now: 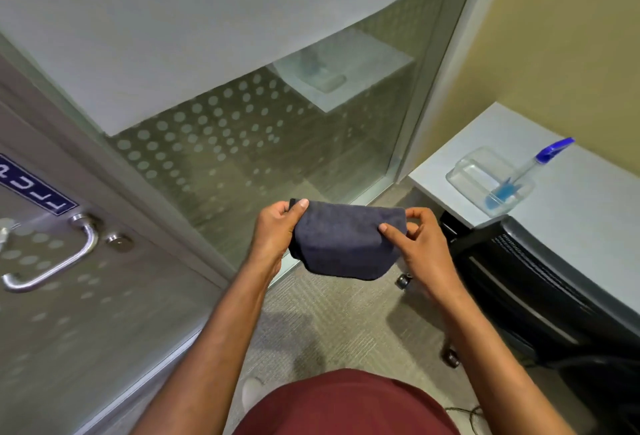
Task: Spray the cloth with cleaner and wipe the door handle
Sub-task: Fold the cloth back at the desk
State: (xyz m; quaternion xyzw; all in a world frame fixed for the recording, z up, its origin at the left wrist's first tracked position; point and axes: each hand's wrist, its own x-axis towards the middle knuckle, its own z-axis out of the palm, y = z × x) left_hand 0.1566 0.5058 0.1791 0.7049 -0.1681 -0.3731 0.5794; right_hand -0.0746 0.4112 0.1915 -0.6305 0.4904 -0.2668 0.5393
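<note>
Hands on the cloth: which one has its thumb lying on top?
The left hand; its thumb lies over the cloth. The right hand pinches the other end.

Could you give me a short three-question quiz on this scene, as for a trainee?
1. True or false: both hands hold the cloth.
2. Where does the spray bottle stand? A) on the floor B) in a clear tray on the desk C) in the left hand
3. Fill in: the door handle is to the person's ____.

Key
1. True: the left hand grips one end, and the right hand pinches the other.
2. B
3. left
</note>
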